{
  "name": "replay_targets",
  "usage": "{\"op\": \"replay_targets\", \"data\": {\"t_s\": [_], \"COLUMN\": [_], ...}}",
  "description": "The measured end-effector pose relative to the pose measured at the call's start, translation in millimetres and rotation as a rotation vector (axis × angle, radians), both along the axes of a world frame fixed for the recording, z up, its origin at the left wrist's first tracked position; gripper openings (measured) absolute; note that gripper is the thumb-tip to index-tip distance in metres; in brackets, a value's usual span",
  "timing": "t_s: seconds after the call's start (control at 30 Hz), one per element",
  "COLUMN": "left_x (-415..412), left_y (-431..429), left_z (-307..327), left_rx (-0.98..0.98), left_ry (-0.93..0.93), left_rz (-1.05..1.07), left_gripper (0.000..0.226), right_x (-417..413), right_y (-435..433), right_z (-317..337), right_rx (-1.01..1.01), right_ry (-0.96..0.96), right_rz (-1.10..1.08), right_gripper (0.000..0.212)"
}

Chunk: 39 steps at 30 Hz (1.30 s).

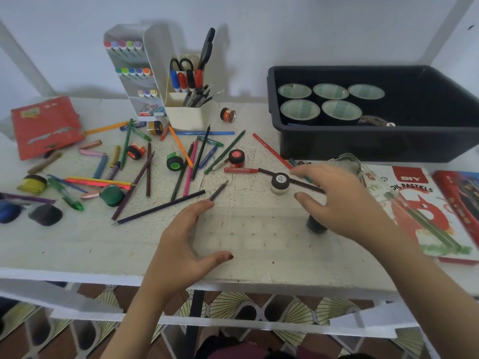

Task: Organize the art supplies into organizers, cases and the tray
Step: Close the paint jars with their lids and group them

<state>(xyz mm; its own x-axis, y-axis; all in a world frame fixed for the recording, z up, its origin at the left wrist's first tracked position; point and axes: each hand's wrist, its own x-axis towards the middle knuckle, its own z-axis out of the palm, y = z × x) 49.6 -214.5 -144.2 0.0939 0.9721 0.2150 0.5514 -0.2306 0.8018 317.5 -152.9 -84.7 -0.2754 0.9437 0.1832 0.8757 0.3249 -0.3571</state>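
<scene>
Coloured pencils (158, 208), crayons (99, 167) and small paint jars (174, 161) lie scattered over the white table (77, 242). My left hand (186, 244) hovers open above the front of the table, its fingertips next to a short grey pencil (219, 190). My right hand (344, 200) is spread open, holding nothing, just right of a white-lidded jar (280, 183) lying on a dark brown pencil (264, 171). A dark jar (316, 224) sits partly hidden under its palm. At the back stand a white marker organizer (145, 73) and a black tray (375, 143).
Several tape rolls (300, 110) sit inside the tray. An oil pastels box (414, 203) and a clear plastic case (347, 161) lie at the right, with a red tin (458, 198) beside them. A red pouch (46, 125) lies at the back left.
</scene>
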Motion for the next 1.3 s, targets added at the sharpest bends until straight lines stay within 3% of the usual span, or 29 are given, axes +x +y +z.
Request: {"op": "replay_targets", "data": {"t_s": [0.13,0.23,0.4,0.5,0.6,0.87,1.03,1.3], "left_x": [0,-1,-2,-2,-1,-1,-1,-2], "left_y": [0,0,-1,-1,-1,0,0,-1], "left_z": [-1,1,0,0,-1,-2,-2,-2], "left_rx": [-0.014,-0.017,-0.021,-0.025,-0.025,-0.006,0.006,0.01], "left_ry": [0.01,0.009,0.012,0.005,0.002,0.026,0.033,0.056], "left_rz": [0.015,0.014,0.016,0.018,0.019,0.007,0.003,0.002], "left_gripper": [0.088,0.089,0.089,0.09,0.09,0.087,0.085,0.085], "right_x": [-22,-29,-15,0,16,33,33,32], "right_y": [26,36,19,-5,-28,-53,-53,-51], "right_z": [-10,-13,6,14,12,9,10,13], "right_rx": [-0.031,-0.063,-0.12,-0.175,-0.231,-0.155,-0.171,-0.223], "right_ry": [-0.123,-0.196,0.153,0.218,0.114,-0.135,-0.16,-0.167], "right_rz": [0.041,0.064,0.04,0.126,0.173,0.175,0.178,0.174], "right_gripper": [0.051,0.044,0.035,0.028,0.028,0.031,0.021,0.023]}}
